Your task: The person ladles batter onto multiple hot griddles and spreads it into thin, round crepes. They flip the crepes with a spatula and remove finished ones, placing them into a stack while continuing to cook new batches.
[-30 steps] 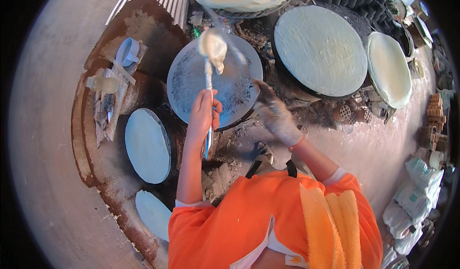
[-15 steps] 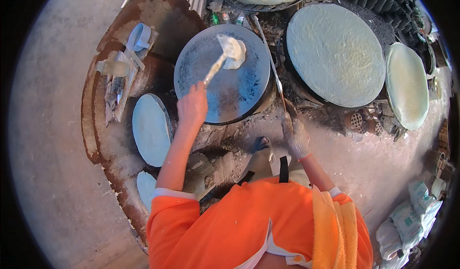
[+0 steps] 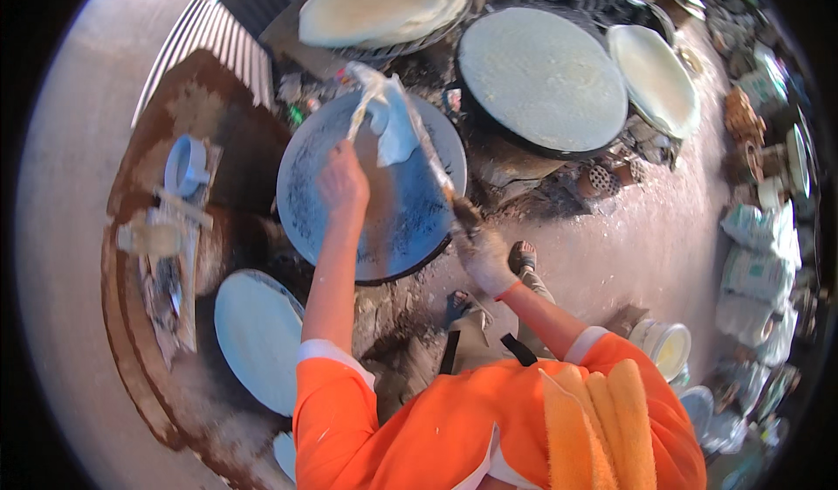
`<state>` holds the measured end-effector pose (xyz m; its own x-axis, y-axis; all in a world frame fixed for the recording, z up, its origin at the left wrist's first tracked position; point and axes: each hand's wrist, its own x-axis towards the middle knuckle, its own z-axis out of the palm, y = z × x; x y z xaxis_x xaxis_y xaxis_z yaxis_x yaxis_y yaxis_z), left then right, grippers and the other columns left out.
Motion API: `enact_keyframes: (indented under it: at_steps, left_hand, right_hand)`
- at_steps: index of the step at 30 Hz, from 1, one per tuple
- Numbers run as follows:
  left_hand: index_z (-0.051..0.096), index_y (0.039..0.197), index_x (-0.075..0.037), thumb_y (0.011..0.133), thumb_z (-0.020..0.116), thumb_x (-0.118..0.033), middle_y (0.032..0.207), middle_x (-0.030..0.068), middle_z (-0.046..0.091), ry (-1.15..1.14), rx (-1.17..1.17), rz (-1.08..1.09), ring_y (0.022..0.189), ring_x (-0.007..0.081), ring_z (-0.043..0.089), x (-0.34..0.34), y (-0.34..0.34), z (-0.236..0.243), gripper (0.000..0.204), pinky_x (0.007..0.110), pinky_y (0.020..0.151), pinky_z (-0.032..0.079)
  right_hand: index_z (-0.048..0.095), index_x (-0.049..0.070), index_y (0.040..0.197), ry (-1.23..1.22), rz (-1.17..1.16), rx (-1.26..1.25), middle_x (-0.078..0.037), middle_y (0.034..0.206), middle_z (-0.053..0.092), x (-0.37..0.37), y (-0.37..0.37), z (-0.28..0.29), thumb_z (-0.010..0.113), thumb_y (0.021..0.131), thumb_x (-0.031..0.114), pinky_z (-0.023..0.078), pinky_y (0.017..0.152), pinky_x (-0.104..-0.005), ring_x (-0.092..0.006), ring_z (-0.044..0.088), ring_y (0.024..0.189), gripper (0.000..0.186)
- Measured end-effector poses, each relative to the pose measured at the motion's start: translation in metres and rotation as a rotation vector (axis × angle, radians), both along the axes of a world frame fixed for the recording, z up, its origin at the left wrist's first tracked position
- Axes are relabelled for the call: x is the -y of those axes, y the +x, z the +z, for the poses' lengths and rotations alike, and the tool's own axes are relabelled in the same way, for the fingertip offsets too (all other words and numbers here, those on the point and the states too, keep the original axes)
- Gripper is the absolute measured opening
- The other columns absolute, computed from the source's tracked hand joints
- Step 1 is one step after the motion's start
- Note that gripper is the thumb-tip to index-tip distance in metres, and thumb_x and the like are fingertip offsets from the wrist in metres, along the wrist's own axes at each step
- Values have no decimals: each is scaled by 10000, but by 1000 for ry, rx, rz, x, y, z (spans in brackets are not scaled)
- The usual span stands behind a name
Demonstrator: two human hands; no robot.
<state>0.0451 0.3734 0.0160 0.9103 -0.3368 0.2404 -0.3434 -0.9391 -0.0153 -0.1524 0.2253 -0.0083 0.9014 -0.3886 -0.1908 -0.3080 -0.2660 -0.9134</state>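
My bare left hand (image 3: 343,178) is closed around the handle of a short batter-coated tool (image 3: 356,122), above a round griddle (image 3: 301,180). The tool's exact kind is hidden under pale batter. From the right, my gloved right hand (image 3: 482,253) grips a long, thin spatula (image 3: 428,145) that slants up and left across the griddle. Its far end meets the tool's head, where a pale mass of batter (image 3: 394,132) hangs over the dark-streaked surface. The tools are partly blurred.
Another griddle (image 3: 541,80) at the right is covered by a pale pancake. Finished pancakes (image 3: 384,6) are stacked at the back, with another pancake (image 3: 655,80) far right. A round pale disc (image 3: 257,337) stands near left, below a blue cup (image 3: 185,165). Honeycomb briquettes (image 3: 598,181) lie by the griddles.
My view has shifted to the right. The spatula has swung in from the griddle's right side to the batter-coated tool, and the batter is now between the two.
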Motion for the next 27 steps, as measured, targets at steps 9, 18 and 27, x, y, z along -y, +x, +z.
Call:
enact_keyframes:
  at_steps: [9, 18, 27]
  left_hand:
    - [498, 945, -27, 821, 464, -56, 876, 171, 586, 26, -77, 91, 793, 341, 607, -34, 1, 54, 131, 442, 672, 486]
    - [510, 859, 6, 863, 459, -126, 764, 187, 606, 25, -314, 256, 672, 347, 602, -105, -34, 103, 141, 435, 610, 477]
    - [438, 1121, 35, 961, 310, -279, 612, 2, 403, -2167, -1254, 249, 338, 19, 286, -114, -192, 82, 375, 181, 295, 236]
  right_hand:
    - [336, 257, 1306, -352, 79, -104, -176, 955, 609, -1, -9, -9, 415, 878, 361, 469, 703, -449, -359, 593, 860, 447]
    - [311, 205, 1314, -583, 455, -241, -161, 908, 626, -25, 73, 9, 384, 893, 385, 492, 696, -437, -342, 616, 823, 464]
    - [477, 175, 1206, -624, 544, -90, -208, 891, 610, 51, 71, -16, 417, 880, 362, 480, 649, -447, -360, 608, 791, 380]
